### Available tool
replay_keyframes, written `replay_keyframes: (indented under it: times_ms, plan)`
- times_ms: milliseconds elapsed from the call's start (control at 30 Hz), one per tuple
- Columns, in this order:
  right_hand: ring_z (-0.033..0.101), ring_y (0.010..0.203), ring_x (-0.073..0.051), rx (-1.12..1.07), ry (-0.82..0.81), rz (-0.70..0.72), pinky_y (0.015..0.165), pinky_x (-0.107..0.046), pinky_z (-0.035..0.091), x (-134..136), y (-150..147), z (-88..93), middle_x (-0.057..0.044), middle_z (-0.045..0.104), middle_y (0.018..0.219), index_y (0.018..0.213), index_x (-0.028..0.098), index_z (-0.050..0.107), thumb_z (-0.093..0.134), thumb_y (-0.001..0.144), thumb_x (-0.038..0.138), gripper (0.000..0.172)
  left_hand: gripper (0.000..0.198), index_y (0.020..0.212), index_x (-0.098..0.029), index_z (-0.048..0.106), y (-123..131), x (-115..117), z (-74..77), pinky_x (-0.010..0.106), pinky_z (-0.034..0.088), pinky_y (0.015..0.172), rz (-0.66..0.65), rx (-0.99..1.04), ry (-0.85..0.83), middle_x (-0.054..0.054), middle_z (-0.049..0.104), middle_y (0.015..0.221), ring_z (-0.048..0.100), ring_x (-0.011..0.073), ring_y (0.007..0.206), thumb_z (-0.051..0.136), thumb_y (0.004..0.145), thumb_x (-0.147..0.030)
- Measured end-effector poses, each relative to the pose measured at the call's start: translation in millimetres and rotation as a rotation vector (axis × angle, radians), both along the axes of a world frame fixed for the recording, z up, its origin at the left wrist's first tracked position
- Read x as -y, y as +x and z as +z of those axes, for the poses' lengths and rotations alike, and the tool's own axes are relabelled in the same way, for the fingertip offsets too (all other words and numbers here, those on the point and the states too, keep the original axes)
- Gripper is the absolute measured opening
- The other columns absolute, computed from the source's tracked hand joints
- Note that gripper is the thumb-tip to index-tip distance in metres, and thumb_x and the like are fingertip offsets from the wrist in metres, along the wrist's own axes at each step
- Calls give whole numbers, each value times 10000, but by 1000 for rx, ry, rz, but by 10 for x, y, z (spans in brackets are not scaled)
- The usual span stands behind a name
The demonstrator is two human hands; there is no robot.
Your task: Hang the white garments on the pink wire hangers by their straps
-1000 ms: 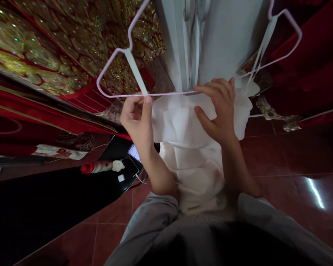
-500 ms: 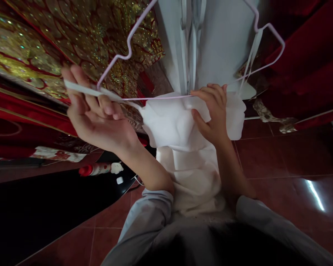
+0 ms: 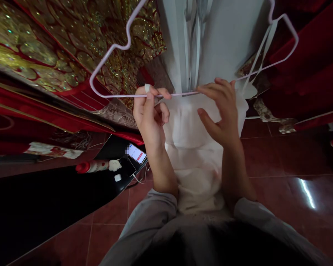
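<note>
A thin pink wire hanger (image 3: 111,55) hangs in front of me, its bottom bar crossing at hand height. A white garment (image 3: 194,144) droops from that bar down toward my lap. My left hand (image 3: 150,114) is closed, pinching a white strap of the garment against the bar. My right hand (image 3: 220,111) grips the top of the white cloth at the bar, fingers curled over it. Another white strap (image 3: 259,50) runs up to the hanger's right shoulder.
Red and gold embroidered fabric (image 3: 58,48) fills the upper left; dark red cloth (image 3: 319,62) hangs at right. A black table (image 3: 44,199) at left holds a phone (image 3: 137,153), a red-capped bottle (image 3: 93,167) and a charger. Red floor tiles lie below.
My left hand, which had pulled a white strap out to the left, has come back to the hanger's bar and closed there. The right hand stayed on the cloth.
</note>
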State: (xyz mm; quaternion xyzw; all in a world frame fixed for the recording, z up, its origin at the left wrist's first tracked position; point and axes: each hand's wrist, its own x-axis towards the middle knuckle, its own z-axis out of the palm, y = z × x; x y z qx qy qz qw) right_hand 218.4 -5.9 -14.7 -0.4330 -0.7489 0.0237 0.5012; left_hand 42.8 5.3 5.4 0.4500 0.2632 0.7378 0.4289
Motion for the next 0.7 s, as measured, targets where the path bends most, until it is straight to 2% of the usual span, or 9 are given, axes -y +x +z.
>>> replay_keyframes:
  times_ms: [67, 133, 200, 233, 333, 400, 500, 700]
  plan:
    - [566, 1299, -245, -151, 85, -54, 1163, -499, 443, -8, 112, -15, -49, 640, 1251, 1221, 310, 630, 537, 941, 282, 296, 234, 915, -194, 574, -18, -10, -7, 261, 179, 422, -18, 0, 8, 32, 634, 851, 270, 76, 460, 571, 1068, -371]
    - [613, 1117, -222, -363, 175, -225, 993, -424, 518, -81, 252, -88, -79, 623, 1142, 1125, 255, 649, 536, 931, 240, 225, 249, 908, -194, 575, -25, -21, -15, 265, 164, 426, -18, 1, 8, 38, 635, 853, 246, 74, 458, 592, 1055, -395]
    - [597, 918, -173, -533, 192, -357, 835, -348, 509, -206, 407, -176, -86, 604, 1056, 1072, 208, 639, 548, 886, 177, 209, 237, 898, -201, 578, -13, -23, -14, 279, 147, 430, -12, 6, -1, 44, 640, 845, 225, 80, 454, 613, 1042, -386]
    - [582, 859, -152, -585, 172, -373, 776, -319, 489, -275, 480, -209, -89, 610, 1043, 1072, 192, 636, 561, 851, 151, 237, 214, 898, -207, 584, -2, -20, -9, 288, 139, 431, -13, 9, -7, 48, 645, 847, 223, 89, 457, 614, 1040, -364]
    - [552, 725, -116, -642, 38, -301, 626, -258, 414, -431, 614, -215, -79, 654, 955, 1040, 163, 666, 608, 764, 147, 282, 159, 914, -217, 606, 22, 5, 7, 312, 117, 440, -13, 28, -30, 54, 651, 862, 219, 110, 470, 586, 1050, -297]
    - [516, 659, -97, -634, -4, -261, 601, -248, 386, -457, 611, -148, -49, 639, 836, 944, 163, 678, 638, 755, 170, 194, 178, 915, -217, 599, 24, 20, 9, 317, 120, 443, -6, 4, -36, 46, 637, 855, 221, 108, 466, 578, 1059, -320]
    - [475, 613, -82, -633, 16, -300, 603, -252, 378, -392, 526, -16, -18, 592, 725, 815, 179, 652, 667, 793, 219, 49, 201, 931, -219, 591, 13, 22, -8, 318, 135, 451, 11, -25, -53, 35, 623, 869, 235, 100, 466, 564, 1073, -359]
    - [522, 588, -74, -599, 40, -306, 607, -248, 396, -223, 434, 142, -12, 603, 640, 737, 138, 680, 709, 809, 262, 147, 236, 943, -229, 590, -5, -31, -65, 297, 136, 423, 24, -40, -44, 34, 634, 860, 242, 89, 459, 585, 1054, -437]
